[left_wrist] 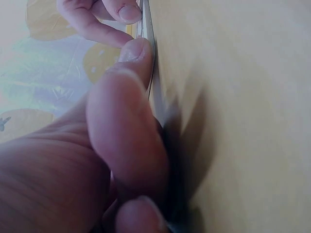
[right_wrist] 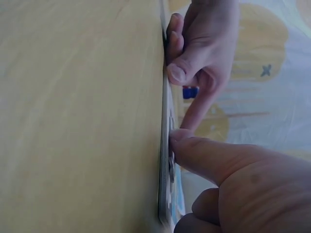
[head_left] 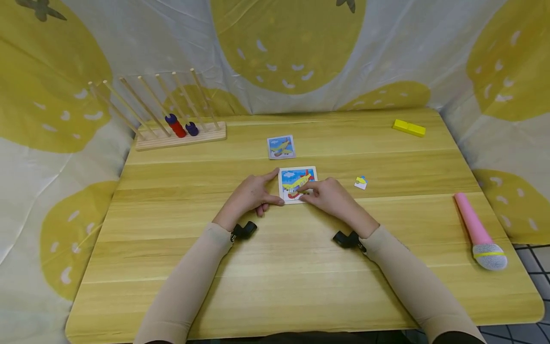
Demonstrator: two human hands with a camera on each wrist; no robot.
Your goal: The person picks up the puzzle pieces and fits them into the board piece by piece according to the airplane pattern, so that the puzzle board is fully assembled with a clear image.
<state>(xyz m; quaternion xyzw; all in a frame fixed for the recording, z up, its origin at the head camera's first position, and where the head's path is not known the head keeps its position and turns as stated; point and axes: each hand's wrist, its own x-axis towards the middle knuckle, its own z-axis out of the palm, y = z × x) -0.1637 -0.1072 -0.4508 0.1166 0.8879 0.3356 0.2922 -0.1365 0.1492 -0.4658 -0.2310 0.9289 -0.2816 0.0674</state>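
A small square jigsaw puzzle (head_left: 292, 177) with a yellow airplane on a blue sky and a pale frame lies on the table. My left hand (head_left: 251, 195) holds its left side, forefinger at the far corner and thumb at the near corner. On the puzzle's lower right, my right hand (head_left: 333, 197) pinches a puzzle piece between thumb and forefinger; the fingers mostly hide it. The right thumb (right_wrist: 194, 148) bears on the puzzle's face in the right wrist view. To the right lies a loose puzzle piece (head_left: 361, 182), yellow, white and blue.
Behind the puzzle lies an airplane picture card (head_left: 281, 147). A wooden peg rack (head_left: 185, 139) with red and dark purple rings stands at the back left. A yellow block (head_left: 409, 128) lies back right, and a pink toy microphone (head_left: 474, 224) near the right edge.
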